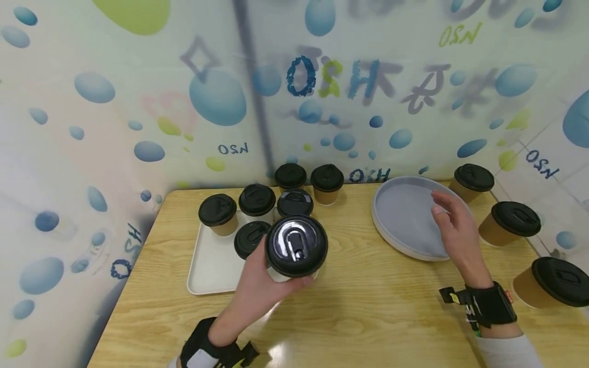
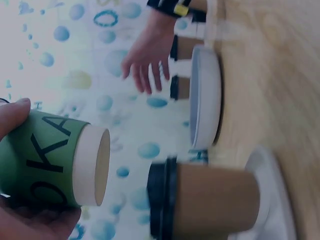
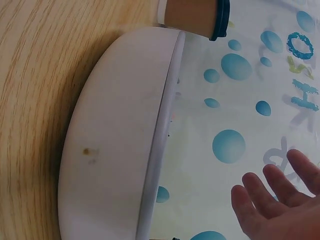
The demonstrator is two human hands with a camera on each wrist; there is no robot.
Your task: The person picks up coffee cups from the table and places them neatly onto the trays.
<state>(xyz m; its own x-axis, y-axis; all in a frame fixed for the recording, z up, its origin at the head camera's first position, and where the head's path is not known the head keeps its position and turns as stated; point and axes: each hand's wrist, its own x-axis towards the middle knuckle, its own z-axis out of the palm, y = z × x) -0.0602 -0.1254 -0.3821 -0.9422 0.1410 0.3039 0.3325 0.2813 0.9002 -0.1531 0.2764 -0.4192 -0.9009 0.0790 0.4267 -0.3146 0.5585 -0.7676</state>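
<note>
My left hand [image 1: 262,289] grips a paper cup [image 1: 296,246] with a glossy black lid, thumb and fingers around its side. In the left wrist view the cup [image 2: 47,157] has a green sleeve with dark letters and is held off the table. Its lid is out of that view. Over the right part of a round grey tray [image 1: 400,220] hovers my right hand [image 1: 460,237], fingers loosely spread and holding nothing. The right wrist view shows that hand [image 3: 282,200] apart from the tray's pale wall [image 3: 115,135].
A white rectangular tray [image 1: 209,271] at the left carries several black-lidded cups. One brown cup [image 1: 326,184] stands behind, near the patterned curtain [image 1: 221,97]. Three more brown cups, one at the right front [image 1: 552,281], line the table's [image 1: 368,317] right side.
</note>
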